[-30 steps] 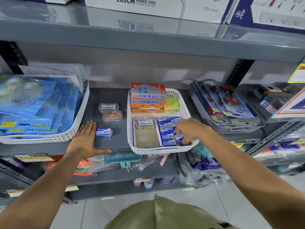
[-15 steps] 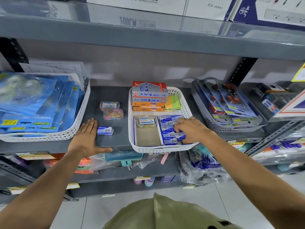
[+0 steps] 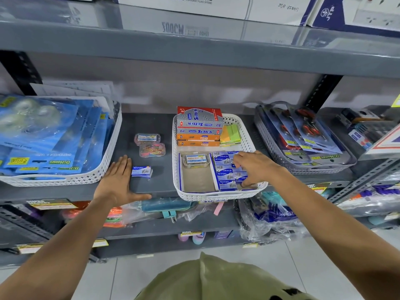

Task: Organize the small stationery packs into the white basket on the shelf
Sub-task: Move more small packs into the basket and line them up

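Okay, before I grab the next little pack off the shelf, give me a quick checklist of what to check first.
1. One small blue pack waits outside the white basket, on the shelf: ok.
2. Left hand free, flat beside that pack: ok.
3. Right hand clear of the basket: not ok, it is among the blue packs.
4. Room in the basket: ok, bare floor front left.
5. Two clear clip boxes also sit outside: not ok.
6. Right hand gripping a pack: cannot tell.
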Demonstrator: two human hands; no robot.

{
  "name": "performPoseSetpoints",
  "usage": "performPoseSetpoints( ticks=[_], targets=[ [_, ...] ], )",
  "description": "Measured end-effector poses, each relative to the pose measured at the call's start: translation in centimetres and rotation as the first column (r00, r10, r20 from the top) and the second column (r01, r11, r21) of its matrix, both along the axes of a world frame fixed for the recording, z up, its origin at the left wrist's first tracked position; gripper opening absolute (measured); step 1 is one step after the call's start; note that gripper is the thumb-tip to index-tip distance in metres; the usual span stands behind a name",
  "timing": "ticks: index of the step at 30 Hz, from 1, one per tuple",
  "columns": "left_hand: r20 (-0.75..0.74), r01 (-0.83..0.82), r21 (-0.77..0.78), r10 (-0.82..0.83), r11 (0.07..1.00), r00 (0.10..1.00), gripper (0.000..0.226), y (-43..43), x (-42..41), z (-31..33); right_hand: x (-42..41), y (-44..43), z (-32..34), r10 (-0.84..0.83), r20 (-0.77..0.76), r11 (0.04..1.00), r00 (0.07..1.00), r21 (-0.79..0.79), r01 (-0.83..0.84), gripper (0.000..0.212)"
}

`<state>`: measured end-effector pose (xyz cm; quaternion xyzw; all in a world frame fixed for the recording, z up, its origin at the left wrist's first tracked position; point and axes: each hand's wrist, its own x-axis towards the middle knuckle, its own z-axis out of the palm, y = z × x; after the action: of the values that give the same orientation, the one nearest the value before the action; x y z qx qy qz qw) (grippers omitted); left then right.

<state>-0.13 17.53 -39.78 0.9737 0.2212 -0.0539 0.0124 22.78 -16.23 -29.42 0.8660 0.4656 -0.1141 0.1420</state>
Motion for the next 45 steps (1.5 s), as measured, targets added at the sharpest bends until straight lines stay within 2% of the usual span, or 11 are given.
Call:
performPoseSetpoints(
  ticks=[3,5,10,14,18,25,32,36,40,43,45],
  targets=[
    [-0.01,-0.007,0.002,0.007,1.0,1.0,0.153,0.0,0.0,0.2,0.6,0.7,1.2,-0.064,-0.115,0.997,0.991,0.03,0.068,0.064],
    [-0.016,-0.012,-0.006,0.012,1.0,1.0,0.152,-0.2,0.0,0.5,0.8,1.9,2.1,-0.062,-0.15,0.991,0.987,0.105,0.078,0.052],
    [-0.014,-0.003,-0.025,0.003,1.0,1.0,0.148,-0.5,-0.4,0.8,-2.2,8.1,3.3,0.085,-0.212,0.907,0.973,0.421,0.013,0.025],
    [0.008,0.0,-0.022,0.0,1.0,1.0,0.149,-0.4,-0.3,0.5,-6.3,13.6,2.4,0.213,-0.189,0.819,0.959,0.57,-0.07,0.02],
    [0.019,0.013,-0.004,-0.013,1.0,1.0,0.152,-0.1,-0.1,0.1,-9.9,18.7,0.2,0.293,-0.119,0.827,0.949,0.529,-0.189,0.024],
    [0.048,0.008,-0.043,-0.006,0.999,0.999,0.151,0.0,-0.1,0.1,-12.1,22.6,-3.3,0.272,-0.101,0.928,0.957,0.29,-0.233,0.048],
    [0.061,0.011,-0.051,-0.008,0.999,0.998,0.15,0.2,0.0,-0.2,-11.7,22.8,-3.0,0.265,-0.152,0.922,0.952,0.328,-0.204,0.035],
    [0.046,0.024,-0.03,-0.023,0.999,0.999,0.146,0.1,0.1,-0.2,-11.3,21.8,-2.2,0.235,-0.216,0.88,0.948,0.46,-0.114,0.03],
    [0.023,0.034,0.009,-0.034,0.999,0.999,0.148,-0.3,0.1,-0.2,-10.1,20.2,-0.8,0.215,-0.239,0.808,0.947,0.588,-0.035,0.037],
    [0.014,0.031,-0.018,-0.031,0.999,0.999,0.151,-2.5,1.2,0.3,-8.5,18.4,0.2,0.207,-0.217,0.795,0.954,0.605,-0.035,0.045],
    [0.014,0.061,-0.024,-0.061,0.998,0.998,0.153,-4.7,2.5,0.3,-7.2,16.6,1.0,0.199,-0.199,0.807,0.96,0.589,-0.045,0.041]
  ],
)
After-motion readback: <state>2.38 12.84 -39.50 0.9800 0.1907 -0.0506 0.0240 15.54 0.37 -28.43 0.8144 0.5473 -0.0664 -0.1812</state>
